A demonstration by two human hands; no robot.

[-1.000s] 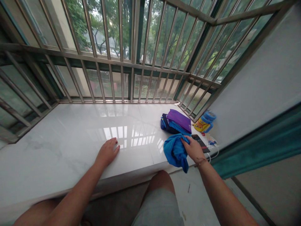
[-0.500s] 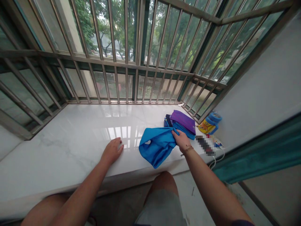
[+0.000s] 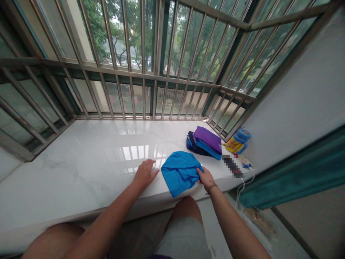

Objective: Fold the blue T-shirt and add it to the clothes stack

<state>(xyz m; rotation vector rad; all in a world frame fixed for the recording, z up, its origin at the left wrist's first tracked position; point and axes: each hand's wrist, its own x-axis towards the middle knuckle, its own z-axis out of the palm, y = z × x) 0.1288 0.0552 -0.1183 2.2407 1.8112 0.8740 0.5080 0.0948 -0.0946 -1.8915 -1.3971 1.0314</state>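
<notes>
A bright blue piece of cloth point(image 3: 181, 173), crumpled and partly folded over itself, lies at the front of the white marble sill point(image 3: 88, 169). Its right edge is pinched in the fingers of my right hand point(image 3: 206, 178). To the left of the cloth, my left hand point(image 3: 146, 173) is held low over the sill with thumb and fingers apart, not touching the fabric. Behind the cloth sits a stack of folded fabric point(image 3: 207, 139), purple on top with blue and dark navy layers below. What kind of item the blue cloth is, I cannot tell.
A blue and yellow jug-like container point(image 3: 238, 141) stands by the right wall. Before it lie a blurred-out object point(image 3: 233, 166) and a white cable point(image 3: 244, 185). Metal window bars point(image 3: 153, 75) close off the back. A teal curtain point(image 3: 291, 169) hangs at right.
My right hand has brought the blue cloth down and toward me, away from the stack, onto the sill. My left hand has moved right, closer to the cloth.
</notes>
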